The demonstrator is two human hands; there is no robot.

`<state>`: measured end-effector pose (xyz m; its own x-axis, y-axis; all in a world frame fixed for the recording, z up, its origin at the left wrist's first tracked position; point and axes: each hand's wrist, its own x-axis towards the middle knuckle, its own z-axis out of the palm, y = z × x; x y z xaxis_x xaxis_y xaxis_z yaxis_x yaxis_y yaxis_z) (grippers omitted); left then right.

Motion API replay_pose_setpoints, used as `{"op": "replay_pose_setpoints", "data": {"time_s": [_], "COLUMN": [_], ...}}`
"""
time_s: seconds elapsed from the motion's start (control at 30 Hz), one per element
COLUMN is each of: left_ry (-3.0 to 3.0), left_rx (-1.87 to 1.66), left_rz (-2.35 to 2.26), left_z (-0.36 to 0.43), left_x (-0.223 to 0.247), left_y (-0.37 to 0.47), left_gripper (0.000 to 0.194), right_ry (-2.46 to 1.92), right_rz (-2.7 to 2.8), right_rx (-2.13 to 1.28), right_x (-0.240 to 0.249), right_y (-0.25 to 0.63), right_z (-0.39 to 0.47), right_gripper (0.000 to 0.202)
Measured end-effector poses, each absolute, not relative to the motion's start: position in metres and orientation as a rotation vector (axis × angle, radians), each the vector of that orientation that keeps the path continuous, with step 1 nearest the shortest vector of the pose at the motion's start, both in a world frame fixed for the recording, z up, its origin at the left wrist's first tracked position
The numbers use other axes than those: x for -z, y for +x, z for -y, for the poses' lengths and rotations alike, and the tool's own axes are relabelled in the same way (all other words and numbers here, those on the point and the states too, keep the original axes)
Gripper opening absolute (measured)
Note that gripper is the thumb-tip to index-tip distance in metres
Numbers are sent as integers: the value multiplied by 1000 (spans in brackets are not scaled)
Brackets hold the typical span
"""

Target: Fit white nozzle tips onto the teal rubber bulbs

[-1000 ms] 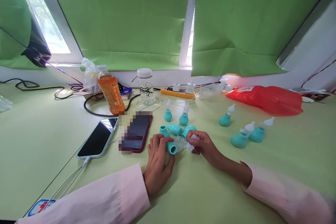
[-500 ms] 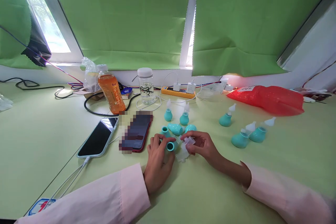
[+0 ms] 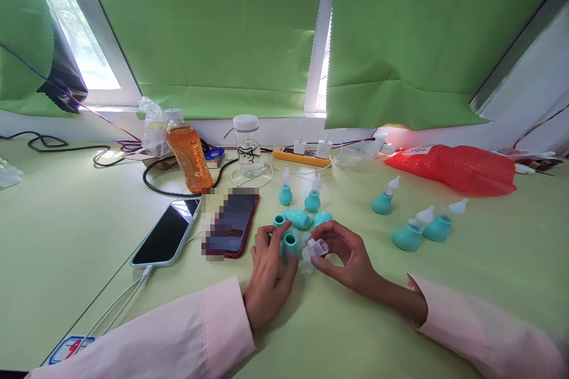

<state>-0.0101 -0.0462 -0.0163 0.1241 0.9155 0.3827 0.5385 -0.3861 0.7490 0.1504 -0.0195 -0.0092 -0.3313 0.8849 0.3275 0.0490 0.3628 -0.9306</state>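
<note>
My left hand has its thumb and fingers around a teal rubber bulb, its round opening facing up. Between the thumb and fingers of my right hand is a clear plastic connector, close to the bulb but apart from its opening. Other clear plastic pieces lie partly hidden beneath it. Behind my hands are more loose teal bulbs. Farther back, two bulbs with clear tips stand upright, and several similar tipped bulbs rest to the right.
Two phones, one white-cased and one red-cased, lie left of my hands. An orange drink bottle, a clear water bottle, a yellow power strip and a red plastic bag line the back, among cables.
My right hand has lifted and turned the clear connector, so its round end now faces right. The bulb in my left hand has tipped more upright.
</note>
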Motion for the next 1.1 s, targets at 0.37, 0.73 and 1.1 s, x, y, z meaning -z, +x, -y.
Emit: {"op": "replay_pose_setpoints", "data": {"time_s": [0.37, 0.73, 1.1], "left_ry": [2153, 1992, 1808], "left_rx": [-1269, -1253, -1157], "left_rz": [-1122, -1129, -1194], "left_z": [58, 58, 56], "left_x": [16, 18, 17], "left_y": [-15, -10, -5], "left_gripper": [24, 17, 17], "right_ry": [-478, -413, -327], "right_rz": [1902, 2182, 2590], "right_rx": [-771, -470, -192], "right_x": [-7, -15, -37], "right_y": [153, 159, 172], "right_z": [31, 22, 14], "right_gripper": [24, 29, 13]}}
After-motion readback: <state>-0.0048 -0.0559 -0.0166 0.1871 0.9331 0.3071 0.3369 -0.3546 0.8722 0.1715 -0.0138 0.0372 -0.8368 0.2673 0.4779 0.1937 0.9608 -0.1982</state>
